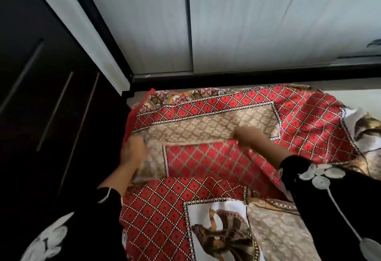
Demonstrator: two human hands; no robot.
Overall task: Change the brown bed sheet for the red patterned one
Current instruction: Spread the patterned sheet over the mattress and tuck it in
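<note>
1. Pale grey wall panels [268, 23] fill the top of the view, with a black band [247, 78] along their foot.
2. The red patterned bed sheet [299, 120] lies rumpled over the bed, in the corner below the panels. It has red diamond-lattice borders, beige fields and a white panel with a brown printed figure near the bottom edge.
3. A dark wardrobe [41, 95] with long bar handles stands just beside the bed on the left.
4. A turned-over flap [206, 159] of the sheet, its print paler, lies between the hands.
5. Black sleeves with white flowers cover both forearms.
6. The left hand [134, 149] is at the flap's left edge and the right hand [253, 139] at its upper right corner. Both are blurred, so I cannot tell their grip.
</note>
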